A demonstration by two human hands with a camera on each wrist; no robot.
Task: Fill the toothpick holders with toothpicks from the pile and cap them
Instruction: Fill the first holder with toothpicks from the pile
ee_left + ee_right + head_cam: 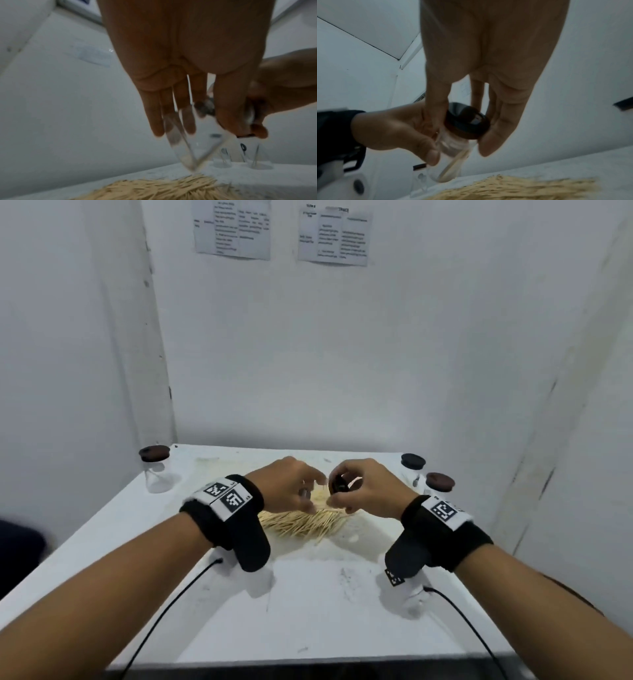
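Above the toothpick pile [301, 523] my left hand [298, 491] grips a clear glass toothpick holder [452, 155], tilted, with a few toothpicks inside. My right hand [356, 491] pinches its dark cap [471, 119] between thumb and fingers at the holder's mouth; whether the cap is fully seated I cannot tell. In the left wrist view the holder [185, 142] is blurred under my left fingers [157, 121]. The head view shows only the cap [339, 484] between the two hands.
A capped holder [156, 470] stands at the table's far left corner. Two more capped holders [412, 470] [438, 486] stand at the far right. White walls close in the table [308, 611] at the back and sides. Cables run from both wrists.
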